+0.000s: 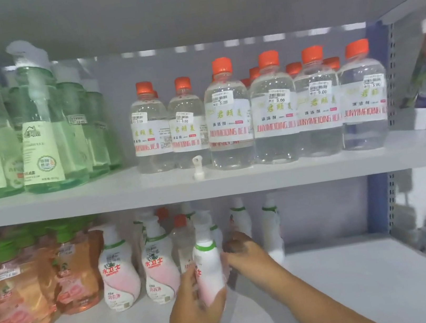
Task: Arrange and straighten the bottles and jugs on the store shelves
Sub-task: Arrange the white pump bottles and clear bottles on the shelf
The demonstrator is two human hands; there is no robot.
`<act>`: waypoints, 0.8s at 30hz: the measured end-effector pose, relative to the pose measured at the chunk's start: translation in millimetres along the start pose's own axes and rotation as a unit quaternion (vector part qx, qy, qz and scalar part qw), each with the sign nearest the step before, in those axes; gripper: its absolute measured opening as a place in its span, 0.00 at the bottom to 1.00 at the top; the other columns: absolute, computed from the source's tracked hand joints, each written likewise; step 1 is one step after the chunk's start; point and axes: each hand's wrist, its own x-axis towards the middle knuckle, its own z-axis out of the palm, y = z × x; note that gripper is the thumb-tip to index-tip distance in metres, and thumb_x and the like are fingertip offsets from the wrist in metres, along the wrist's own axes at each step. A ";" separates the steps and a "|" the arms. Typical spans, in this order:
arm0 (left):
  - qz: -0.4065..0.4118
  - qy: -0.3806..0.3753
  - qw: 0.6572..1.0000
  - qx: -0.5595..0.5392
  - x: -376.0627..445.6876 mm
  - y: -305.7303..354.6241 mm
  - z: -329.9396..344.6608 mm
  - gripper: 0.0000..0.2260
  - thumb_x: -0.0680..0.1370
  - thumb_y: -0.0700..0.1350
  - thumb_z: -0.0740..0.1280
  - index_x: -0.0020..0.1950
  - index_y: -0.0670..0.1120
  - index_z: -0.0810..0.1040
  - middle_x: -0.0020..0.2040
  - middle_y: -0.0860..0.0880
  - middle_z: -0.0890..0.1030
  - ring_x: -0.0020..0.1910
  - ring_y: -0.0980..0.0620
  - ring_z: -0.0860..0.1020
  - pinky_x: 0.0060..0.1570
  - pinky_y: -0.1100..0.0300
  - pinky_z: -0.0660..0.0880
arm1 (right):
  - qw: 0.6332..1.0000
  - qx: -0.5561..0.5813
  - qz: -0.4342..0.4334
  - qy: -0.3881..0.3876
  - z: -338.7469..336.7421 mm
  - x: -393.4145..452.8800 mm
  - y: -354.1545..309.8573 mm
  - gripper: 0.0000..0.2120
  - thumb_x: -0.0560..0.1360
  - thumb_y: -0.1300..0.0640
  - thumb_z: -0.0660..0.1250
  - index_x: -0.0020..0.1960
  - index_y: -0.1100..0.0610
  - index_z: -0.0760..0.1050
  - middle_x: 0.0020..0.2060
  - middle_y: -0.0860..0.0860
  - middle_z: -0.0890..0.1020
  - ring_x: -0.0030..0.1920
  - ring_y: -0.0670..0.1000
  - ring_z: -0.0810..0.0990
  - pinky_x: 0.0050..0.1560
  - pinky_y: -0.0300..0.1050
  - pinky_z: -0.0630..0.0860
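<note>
A: What is on the upper shelf (pixel 128 193)?

B: Green bottles (pixel 37 124) stand at the left. Clear bottles with orange caps (pixel 273 108) stand in rows toward the right, and a small white cap (pixel 197 166) lies near the shelf edge in front of them.

A: And the lower shelf (pixel 362 277)?

B: Orange bottles (pixel 21 289) at the far left, then white and pink bottles (pixel 119 272). Right of those, the left hand (pixel 196 299) grips one white and pink pump bottle (pixel 208 267) upright at its lower body. The right hand (pixel 245 253) touches its right side, fingers curled; how firmly it holds, I cannot tell.
</note>
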 end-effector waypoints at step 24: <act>-0.031 -0.026 0.996 0.074 26.6 33.7 135.4 0.26 0.72 0.50 0.80 0.60 0.64 0.68 0.56 0.64 0.79 0.50 0.77 0.77 0.43 0.78 0.73 | 0.967 -0.078 -0.013 0.244 -198.8 -15.1 103.0 0.12 0.74 0.50 0.76 0.52 0.50 0.76 0.45 0.51 0.85 0.41 0.51 0.82 0.38 0.47 0.74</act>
